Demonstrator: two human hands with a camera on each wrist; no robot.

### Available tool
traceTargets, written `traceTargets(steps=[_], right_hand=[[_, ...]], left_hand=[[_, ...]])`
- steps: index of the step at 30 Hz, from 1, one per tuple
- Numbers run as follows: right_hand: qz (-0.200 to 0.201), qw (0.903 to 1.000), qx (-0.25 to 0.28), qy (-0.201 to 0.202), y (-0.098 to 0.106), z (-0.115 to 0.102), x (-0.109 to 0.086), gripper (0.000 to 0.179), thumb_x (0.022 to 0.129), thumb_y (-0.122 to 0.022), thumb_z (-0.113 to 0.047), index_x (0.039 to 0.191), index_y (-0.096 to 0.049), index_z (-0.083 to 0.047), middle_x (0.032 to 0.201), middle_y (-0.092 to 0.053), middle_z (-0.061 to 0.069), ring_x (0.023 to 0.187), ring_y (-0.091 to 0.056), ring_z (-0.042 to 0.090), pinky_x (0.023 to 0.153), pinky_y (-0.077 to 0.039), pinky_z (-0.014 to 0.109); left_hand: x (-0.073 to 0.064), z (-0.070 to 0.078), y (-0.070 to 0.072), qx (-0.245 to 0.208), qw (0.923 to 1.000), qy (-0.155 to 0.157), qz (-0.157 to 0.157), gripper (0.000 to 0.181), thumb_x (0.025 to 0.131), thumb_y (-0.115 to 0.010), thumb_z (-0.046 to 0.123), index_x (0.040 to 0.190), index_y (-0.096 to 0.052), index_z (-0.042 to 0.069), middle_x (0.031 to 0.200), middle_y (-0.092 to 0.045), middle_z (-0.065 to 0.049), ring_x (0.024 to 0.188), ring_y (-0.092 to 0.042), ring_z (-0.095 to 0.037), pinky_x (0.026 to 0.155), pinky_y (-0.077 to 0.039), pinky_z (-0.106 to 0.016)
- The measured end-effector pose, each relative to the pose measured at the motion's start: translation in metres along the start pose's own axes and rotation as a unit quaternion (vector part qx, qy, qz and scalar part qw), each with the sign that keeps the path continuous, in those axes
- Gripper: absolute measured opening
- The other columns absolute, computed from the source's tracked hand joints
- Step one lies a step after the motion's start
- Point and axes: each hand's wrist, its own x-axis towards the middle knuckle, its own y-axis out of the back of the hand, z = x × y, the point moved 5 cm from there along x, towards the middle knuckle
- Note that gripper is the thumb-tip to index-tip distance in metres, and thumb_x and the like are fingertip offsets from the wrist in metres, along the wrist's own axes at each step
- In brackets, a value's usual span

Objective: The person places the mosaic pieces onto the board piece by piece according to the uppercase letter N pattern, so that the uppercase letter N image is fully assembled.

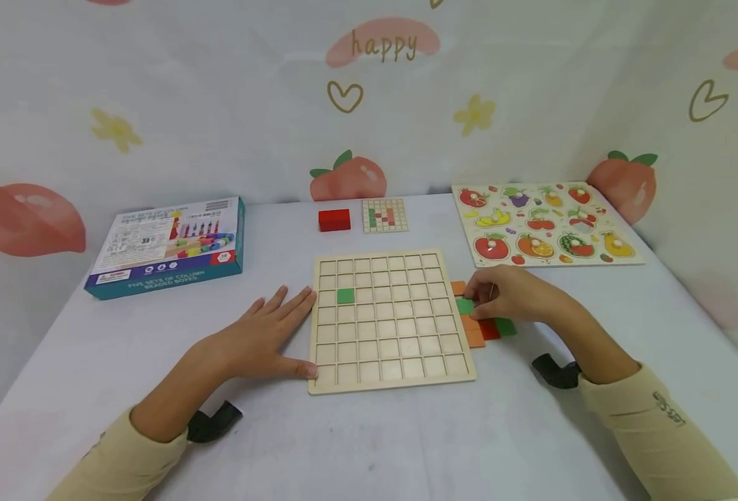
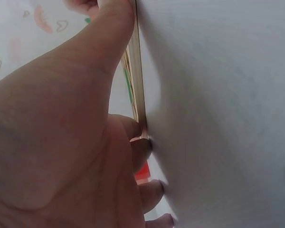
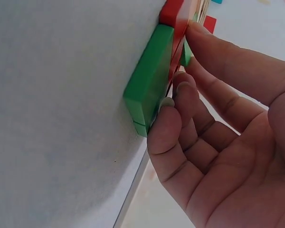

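Note:
A pale wooden grid board (image 1: 369,334) lies flat on the white table, with one green square tile (image 1: 346,296) in a cell near its upper left. My left hand (image 1: 259,341) rests by the board's left edge, fingers spread and straight, thumb touching the lower left corner. At the board's right side my right hand (image 1: 513,296) pinches another green tile (image 1: 465,306) between thumb and forefinger. Below that hand lie orange tiles (image 1: 474,335), a red tile (image 1: 489,329) and a green tile (image 1: 505,326). In the right wrist view, a green tile (image 3: 149,76) sits against a red one (image 3: 172,12).
Behind the board are a red block (image 1: 334,220) and a small pattern card (image 1: 385,215) with coloured squares. A bead-toy box (image 1: 168,243) stands at the back left. A fruit peg puzzle (image 1: 541,226) lies at the back right, near the patterned curtain (image 1: 406,139).

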Motion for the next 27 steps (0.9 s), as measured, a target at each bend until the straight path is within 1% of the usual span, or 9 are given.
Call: traceTargets(steps=[4,11,16,22,27], right_hand=[[0.004,0.9999,0.01,0.0,0.0,0.0,0.0,0.023,0.085,-0.082,-0.014,0.1,-0.066,-0.008,0.088,-0.061,0.002,0.086,-0.055,0.022,0.074,-0.05,0.034],[0.012,0.9995,0.007,0.028,0.002,-0.002,-0.001,0.019,0.086,-0.081,-0.012,0.09,-0.063,-0.01,0.084,-0.06,0.001,0.083,-0.056,0.021,0.074,-0.05,0.034],[0.019,0.9989,0.012,0.04,0.004,-0.003,-0.002,0.016,0.088,-0.079,-0.01,0.089,-0.063,-0.01,0.082,-0.062,-0.001,0.081,-0.056,0.02,0.073,-0.05,0.035],[0.055,0.9966,0.01,0.06,0.01,-0.008,-0.005,0.013,0.088,-0.077,-0.005,0.092,-0.066,-0.01,0.085,-0.066,-0.002,0.081,-0.059,0.019,0.076,-0.054,0.035],[0.067,0.9957,0.015,0.062,0.014,-0.014,-0.003,0.011,0.088,-0.076,-0.004,0.093,-0.067,-0.008,0.085,-0.066,-0.002,0.081,-0.06,0.019,0.077,-0.054,0.034]], left_hand=[[0.0,0.0,0.0,0.001,1.0,-0.001,0.0,0.122,0.073,-0.059,0.084,0.162,-0.013,0.014,0.168,-0.011,-0.008,0.15,-0.003,-0.044,0.116,-0.009,-0.065],[0.002,-0.001,-0.001,0.004,1.0,-0.002,0.0,0.123,0.073,-0.058,0.085,0.163,-0.012,0.015,0.168,-0.01,-0.007,0.151,-0.002,-0.043,0.116,-0.009,-0.065],[0.002,-0.002,-0.001,0.004,1.0,0.0,0.0,0.123,0.073,-0.057,0.086,0.163,-0.012,0.015,0.168,-0.01,-0.007,0.151,-0.002,-0.043,0.116,-0.008,-0.065],[0.001,-0.002,-0.001,0.003,1.0,0.001,-0.001,0.123,0.073,-0.058,0.086,0.163,-0.012,0.015,0.168,-0.01,-0.007,0.151,-0.002,-0.043,0.116,-0.009,-0.065],[0.0,-0.001,0.0,0.001,1.0,-0.001,0.0,0.123,0.073,-0.058,0.085,0.163,-0.012,0.015,0.168,-0.01,-0.007,0.151,-0.002,-0.043,0.116,-0.008,-0.065]])
